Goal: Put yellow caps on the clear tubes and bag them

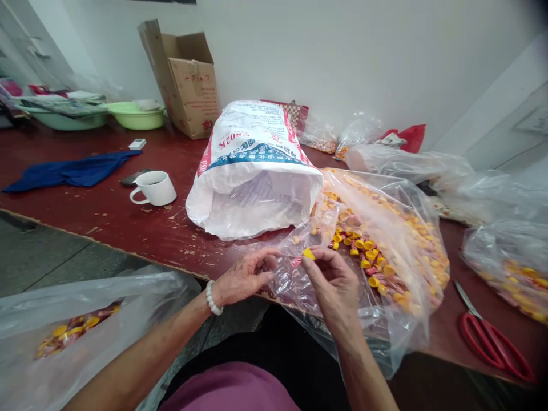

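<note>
My right hand (331,277) pinches a small piece with a yellow cap (308,254) and a pink patterned body, above the table's front edge. Just left of it is my left hand (248,275), fingers curled and apart, with nothing visible between them. Behind both hands a white printed sack (257,142) lies with its mouth toward me, and clear plastic tubes (261,191) show inside. To the right, an open clear plastic bag (402,228) holds several yellow-capped pieces (368,257) with reddish bodies.
Red-handled scissors (492,342) lie at the right. A white mug (154,188), a blue cloth (77,171), a cardboard box (192,85) and a green basin (137,117) stand or lie leftward. Another bag (141,302) hangs low at the left; a filled bag (509,262) sits far right.
</note>
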Demonstrator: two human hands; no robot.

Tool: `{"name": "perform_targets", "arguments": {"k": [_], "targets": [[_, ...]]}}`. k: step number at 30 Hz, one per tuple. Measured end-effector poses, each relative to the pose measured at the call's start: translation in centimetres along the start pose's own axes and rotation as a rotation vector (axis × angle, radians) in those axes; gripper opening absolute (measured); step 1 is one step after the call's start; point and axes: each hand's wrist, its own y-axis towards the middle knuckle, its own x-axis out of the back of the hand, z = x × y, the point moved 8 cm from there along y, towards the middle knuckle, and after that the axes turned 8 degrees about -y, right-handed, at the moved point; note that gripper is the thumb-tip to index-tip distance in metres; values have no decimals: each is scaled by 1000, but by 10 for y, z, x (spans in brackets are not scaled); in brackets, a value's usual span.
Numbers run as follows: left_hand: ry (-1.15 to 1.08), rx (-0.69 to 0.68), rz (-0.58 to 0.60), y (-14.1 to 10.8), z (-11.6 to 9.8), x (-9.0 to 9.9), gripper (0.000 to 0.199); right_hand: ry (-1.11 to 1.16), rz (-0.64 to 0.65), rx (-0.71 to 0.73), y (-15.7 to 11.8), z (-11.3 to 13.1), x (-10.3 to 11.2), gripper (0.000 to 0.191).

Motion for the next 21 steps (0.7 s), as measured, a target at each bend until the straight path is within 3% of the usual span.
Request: {"name": "perform_targets", "arguments": {"k": [4,8,11,14,17,21], "targets": [[-117,12,60,-9,-4,-19,37,-110,120,45,-9,3,-18,13],[-185,71,120,-13,0,-25,35,-154,79,81,-9,1,-6,13],[-324,140,142,-16,4,-28,37,-268,171,173,-10,12,-9,9],[-471,171,113,-16,6,-28,37,-406,334,294,-16,25,-22,14],[-631,245,98,-14,14,-34,31,-532,369,355,-24,28,-31,20],[-840,397,-122,-10,38,-32,26,-586,406,407,-34,20,-45,41]]}}
